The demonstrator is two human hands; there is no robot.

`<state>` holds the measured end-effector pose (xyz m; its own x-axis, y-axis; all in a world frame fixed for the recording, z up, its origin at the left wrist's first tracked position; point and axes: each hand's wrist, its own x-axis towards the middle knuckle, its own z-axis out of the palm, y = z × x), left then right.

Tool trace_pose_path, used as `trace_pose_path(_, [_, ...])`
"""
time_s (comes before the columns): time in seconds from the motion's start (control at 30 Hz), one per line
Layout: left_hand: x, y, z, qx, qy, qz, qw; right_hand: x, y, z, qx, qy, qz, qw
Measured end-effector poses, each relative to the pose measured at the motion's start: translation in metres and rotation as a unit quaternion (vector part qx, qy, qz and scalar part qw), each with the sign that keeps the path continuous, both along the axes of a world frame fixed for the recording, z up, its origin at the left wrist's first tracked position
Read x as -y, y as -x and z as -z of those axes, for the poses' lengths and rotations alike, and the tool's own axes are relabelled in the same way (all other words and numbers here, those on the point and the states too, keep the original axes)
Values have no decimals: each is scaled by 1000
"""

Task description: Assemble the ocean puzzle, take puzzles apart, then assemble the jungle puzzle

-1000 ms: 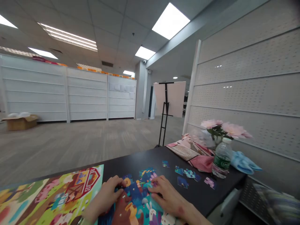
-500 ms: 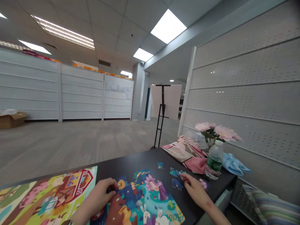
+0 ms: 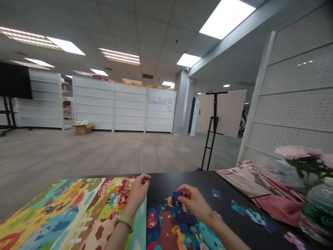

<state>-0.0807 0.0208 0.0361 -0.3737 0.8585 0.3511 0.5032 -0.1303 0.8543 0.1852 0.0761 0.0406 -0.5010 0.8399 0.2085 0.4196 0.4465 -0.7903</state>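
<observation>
My right hand (image 3: 194, 201) pinches a small dark blue jigsaw piece (image 3: 176, 197) between thumb and fingers. It is over the upper part of a partly assembled jigsaw puzzle (image 3: 166, 225) showing a brown bear, a fox and a white rabbit. The right forearm covers some of the puzzle. My left hand (image 3: 140, 189), with a band on its wrist, is over the right edge of a colourful farm picture (image 3: 104, 215). Its fingers are loosely curled and apart, with nothing seen in them. Loose blue jigsaw pieces (image 3: 238, 207) lie to the right of the puzzle.
A pink piece (image 3: 295, 240) lies near the right edge of the black table (image 3: 179, 178). Farther right are a pink patterned cloth bag (image 3: 275, 206), a water bottle (image 3: 316, 211) and pink flowers (image 3: 292, 151). An easel (image 3: 213, 128) stands beyond the table.
The view has turned left. My right hand has moved from the loose pieces to above the puzzle, carrying a jigsaw piece. My left hand has left the puzzle's edge and is over the farm picture.
</observation>
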Motion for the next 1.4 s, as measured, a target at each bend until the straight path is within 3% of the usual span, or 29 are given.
trace_pose_path(0.1, [2, -4, 1, -41, -9, 1, 999, -2, 77, 12, 7, 0, -35, 999])
trace_pose_path(0.2, [0, -1, 3, -71, 11, -1, 997, -6, 110, 19, 30, -17, -51, 998])
trace_pose_path(0.43, [5, 8, 18, -127, 140, 104, 976, -4, 100, 19, 110, -66, -61, 990])
trace_pose_path(0.6, [5, 11, 33, -174, 185, 129, 959, 10, 100, 21, 160, -117, -15, 980])
trace_pose_path(0.7, [-2, 14, 39, -205, 194, 129, 951, 11, 85, 18, 182, -151, 5, 972])
trace_pose_path(0.77, [-4, 13, 40, -221, 195, 125, 947, 3, 58, 13, 202, -161, 31, 966])
trace_pose_path(0.97, [-2, 6, 34, -230, 193, 115, 947, -50, -84, -6, 288, -123, 195, 929])
trace_pose_path(1.1, [-1, 4, 29, -204, 221, 97, 949, -76, -148, -3, 318, -71, 214, 921])
trace_pose_path(1.23, [2, 4, 26, -186, 228, 91, 951, -92, -152, 0, 289, -41, 203, 935])
trace_pose_path(1.4, [6, 1, 21, -174, 239, 82, 952, -96, -97, 0, 170, -39, 139, 975])
